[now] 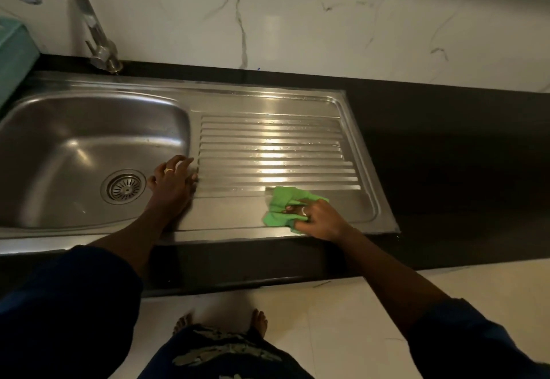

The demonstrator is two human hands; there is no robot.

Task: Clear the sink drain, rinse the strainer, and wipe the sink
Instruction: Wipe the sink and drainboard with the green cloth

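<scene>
A stainless steel sink fills the left of the view, with a ribbed drainboard to its right. The round metal strainer sits in the drain hole at the basin's bottom. My left hand rests with spread fingers on the rim between basin and drainboard. My right hand grips a crumpled green cloth and presses it on the flat near edge of the drainboard.
A chrome faucet rises behind the basin at the back left. A teal object stands at the far left edge. Black countertop extends right of the sink, under a white marble wall. My bare feet stand on the white floor below.
</scene>
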